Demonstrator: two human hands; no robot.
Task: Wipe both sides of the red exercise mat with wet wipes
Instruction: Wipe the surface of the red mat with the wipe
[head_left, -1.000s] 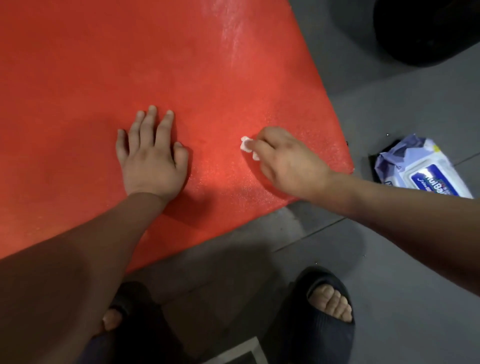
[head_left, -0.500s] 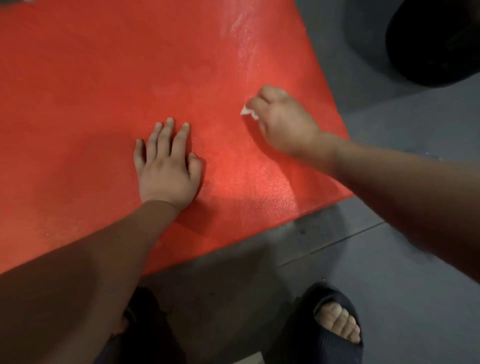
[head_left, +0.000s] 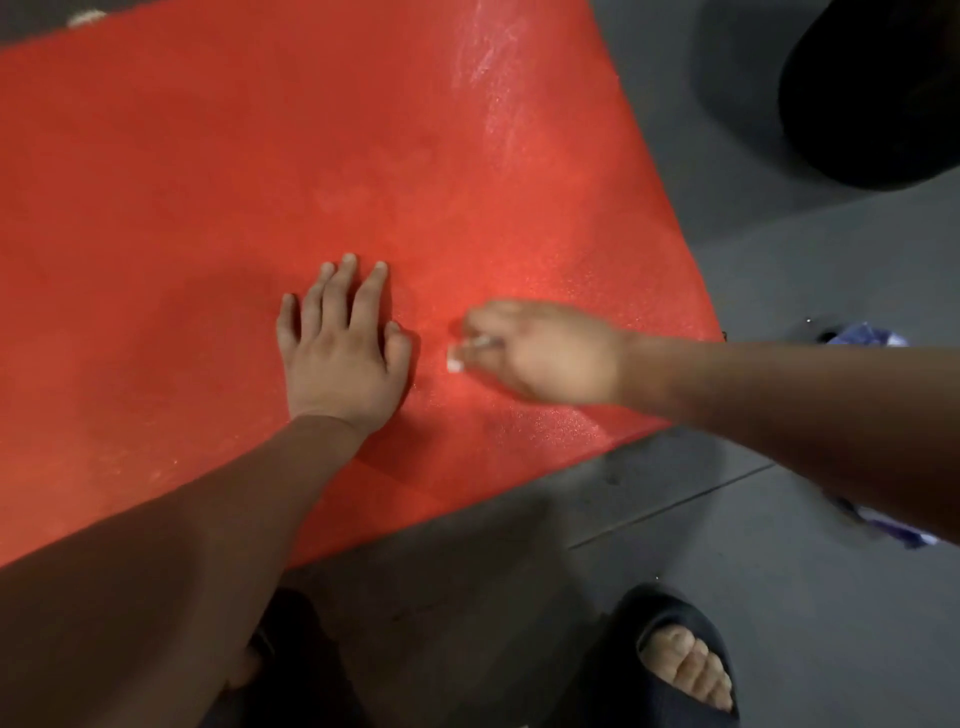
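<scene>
The mat (head_left: 260, 182) lay flat on the floor (head_left: 779, 571), one corner near my feet. A wet sheen ran along its right strip and near corner, so I judged that part of the upper face wiped. The duller left stretch looked left to do, and the underside too, I guessed. The wipe (head_left: 455, 364), a small wad, was pinched in the curled fingers of my right hand (head_left: 545, 353) and pressed on the mat just beside my left hand (head_left: 343, 353). That one lay flat, fingers straight, holding the mat down.
</scene>
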